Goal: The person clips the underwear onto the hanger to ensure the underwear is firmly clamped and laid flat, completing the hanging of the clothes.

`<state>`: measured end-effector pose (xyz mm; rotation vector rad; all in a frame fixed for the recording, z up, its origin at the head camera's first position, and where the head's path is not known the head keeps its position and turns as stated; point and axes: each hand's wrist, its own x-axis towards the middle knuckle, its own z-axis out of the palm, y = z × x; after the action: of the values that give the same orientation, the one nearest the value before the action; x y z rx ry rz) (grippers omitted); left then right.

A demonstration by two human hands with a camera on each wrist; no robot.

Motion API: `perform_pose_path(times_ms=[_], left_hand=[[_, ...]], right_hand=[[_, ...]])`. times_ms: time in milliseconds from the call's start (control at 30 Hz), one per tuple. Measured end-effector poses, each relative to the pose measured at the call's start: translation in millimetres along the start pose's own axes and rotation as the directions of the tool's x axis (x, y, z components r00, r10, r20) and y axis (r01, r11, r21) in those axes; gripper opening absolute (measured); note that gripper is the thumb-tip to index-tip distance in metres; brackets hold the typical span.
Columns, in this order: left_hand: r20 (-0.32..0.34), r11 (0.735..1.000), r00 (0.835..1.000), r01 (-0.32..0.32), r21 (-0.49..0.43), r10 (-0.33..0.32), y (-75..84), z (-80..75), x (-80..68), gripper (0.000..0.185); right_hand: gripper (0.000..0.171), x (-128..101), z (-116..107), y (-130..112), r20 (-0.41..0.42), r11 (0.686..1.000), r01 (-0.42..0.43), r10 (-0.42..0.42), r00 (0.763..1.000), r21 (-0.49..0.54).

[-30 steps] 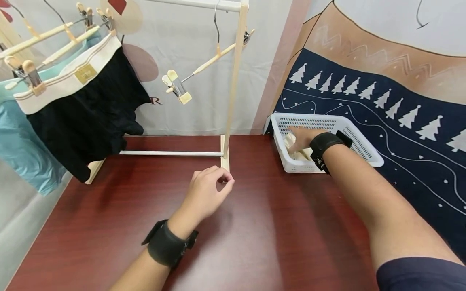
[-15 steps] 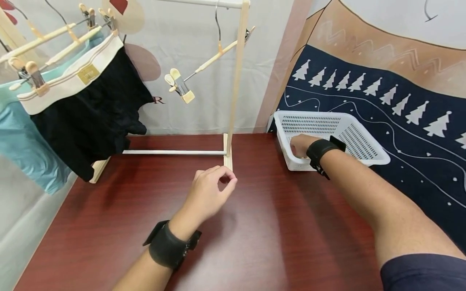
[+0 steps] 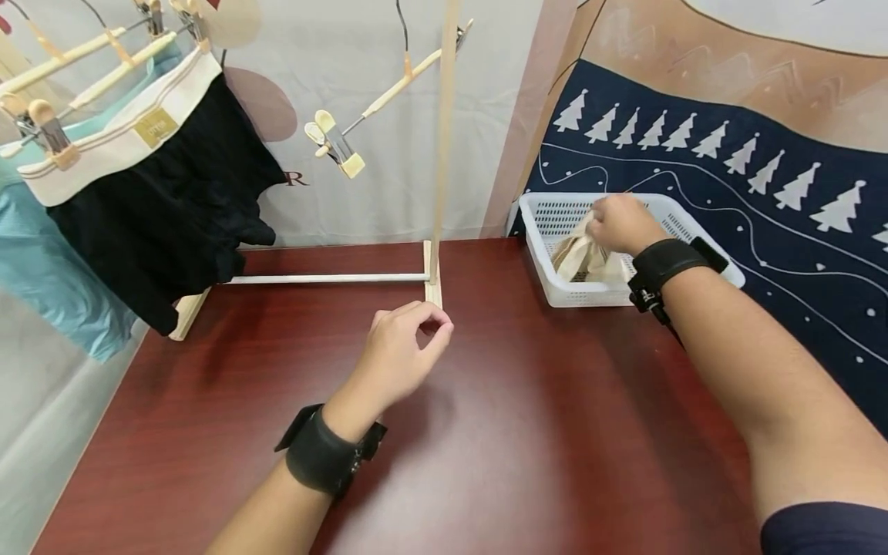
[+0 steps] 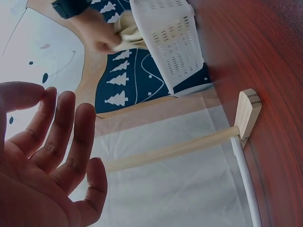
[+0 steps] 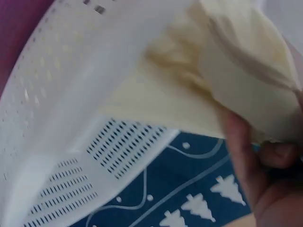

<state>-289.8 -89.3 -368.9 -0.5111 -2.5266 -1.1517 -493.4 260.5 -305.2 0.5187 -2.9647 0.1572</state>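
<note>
My right hand point(image 3: 624, 223) grips a cream-coloured piece of cloth point(image 3: 583, 254) over the white plastic basket point(image 3: 548, 285). In the right wrist view the cloth point(image 5: 255, 71) hangs in folds from between thumb and fingers, its lower part inside the basket. My left hand point(image 3: 405, 347) hovers above the table, thumb and index tips touching in a ring with nothing between them. The left wrist view shows its other fingers point(image 4: 61, 132) loosely bent and apart. Nearest to it stands the foot point(image 3: 433, 277) of a wooden rack.
Black shorts point(image 3: 173, 169) with a white waistband hang from a clip hanger at left, a light-blue garment point(image 3: 55, 262) behind them. A bare clip hanger point(image 3: 388, 96) hangs near the rack's upright point(image 3: 445, 139). The reddish-brown table point(image 3: 486, 432) spreads below.
My right hand has come up from inside the basket, lifting the cream cloth with it. The left hand has kept its pose. The head view has tilted slightly down.
</note>
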Motion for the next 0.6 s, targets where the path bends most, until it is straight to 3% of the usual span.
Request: perform_pose_path(times_ms=[100, 267, 400, 467, 600], left_hand=[[0.007, 1.000, 1.000, 0.001, -0.010, -0.001, 2.3, 0.7, 0.1, 0.007], [0.027, 1.000, 1.000, 0.011, 0.000, -0.011, 1.3, 5.8, 0.4, 0.007], [-0.014, 1.000, 1.000, 0.000, 0.016, 0.000, -1.5, 6.4, 1.3, 0.005], [-0.057, 1.000, 0.998, 0.004, 0.024, -0.002, -2.0, 3.8, 4.4, 0.010], [-0.129, 0.998, 0.991, -0.019, 0.064, 0.027, 3.5, -2.5, 20.3, 0.040]], right_hand=[[0.022, -4.9, -18.3, -4.6, -0.215, 0.999, -0.025, 0.030, 0.976, 0.029], [0.027, -5.2, -47.5, -29.5, -0.442, 0.987, -0.001, 0.074, 0.894, 0.163], [0.030, -8.8, -69.5, -58.9, -0.508, 0.957, 0.061, 0.096, 0.856, 0.284], [0.031, -13.6, -79.6, -76.5, -0.508, 0.931, 0.076, 0.125, 0.852, 0.357], [0.027, -29.8, -93.3, -110.4, -0.481, 0.878, 0.119, 0.136, 0.866, 0.463]])
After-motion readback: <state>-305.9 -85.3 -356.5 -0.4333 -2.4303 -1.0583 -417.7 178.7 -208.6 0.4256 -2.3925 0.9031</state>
